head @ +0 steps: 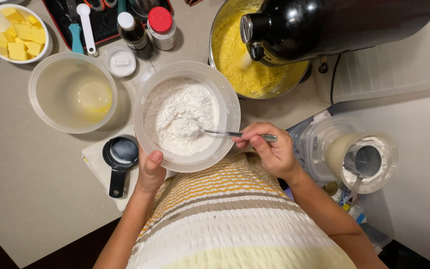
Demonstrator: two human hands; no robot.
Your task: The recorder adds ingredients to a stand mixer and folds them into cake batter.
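- Flour bowl (187,115) held above the counter (26,169), close to the body; flour heaped inside, appears largely unmixed
- Left hand (150,172) cups the bowl's near rim, thumb over the edge
- Right hand (269,149): grip closed on a spoon (235,133), tip buried in the flour
- Mixer bowl (240,60) beyond already holds yellow batter

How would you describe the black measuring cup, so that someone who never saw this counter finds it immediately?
Start from the clear bowl of flour that the left hand steadies. Just left of that hand, on a pale cloth, lies the black measuring cup with its handle pointing toward the person. Unlike the clear, nearly empty bowl above it, it is small, dark and opaque.
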